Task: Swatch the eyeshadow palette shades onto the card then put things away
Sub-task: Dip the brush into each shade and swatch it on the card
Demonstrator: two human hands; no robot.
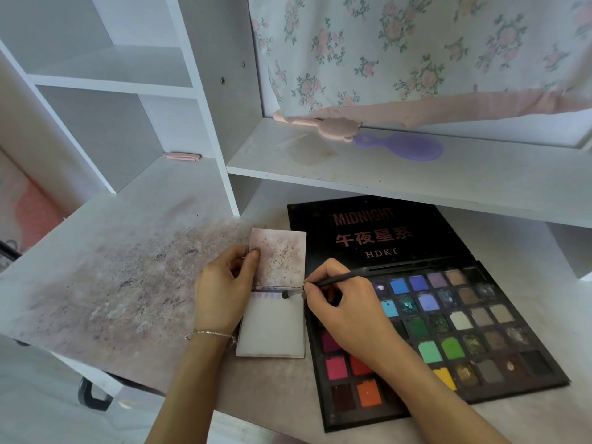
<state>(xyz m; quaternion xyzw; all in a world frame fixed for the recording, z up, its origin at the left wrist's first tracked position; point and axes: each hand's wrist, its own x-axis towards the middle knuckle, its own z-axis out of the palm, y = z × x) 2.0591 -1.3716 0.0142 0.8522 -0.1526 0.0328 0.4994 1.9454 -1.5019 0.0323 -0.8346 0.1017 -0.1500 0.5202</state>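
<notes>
Eyeshadow palette (448,318) lies open on the stained desk (121,277), the largest working item, filling the right half of my view. Its black lid, printed MIDNIGHT and HDKT, lies flat toward the shelf; the pan tray faces me with rows of blues, greens, reds, browns and glitter shades. Several pans are hidden under the forearm.

Above it I note a white shelf (384,174) carrying a purple hairbrush (407,147) and a pink brush (323,125), the two nearly touching at their ends. Floral fabric (416,49) hangs behind them. White cubby shelving (112,81) stands at upper left.

Card (272,325), a small folding one, rests on the desk just beside the palette's left edge. Its upper leaf is speckled with pigment; its lower leaf is mostly pale, with a short row of bluish-purple swatches along the top, just under the fold.

Left hand (222,288) pinches the card's left edge near the fold, thumb on top of the upper leaf. A thin bracelet (209,334) sits at that wrist.

Right hand (346,310) grips a slim dark makeup brush (326,281) like a pen, fingers curled round the handle. I record the bristle tip touching the card at the right end of the swatch row.
</notes>
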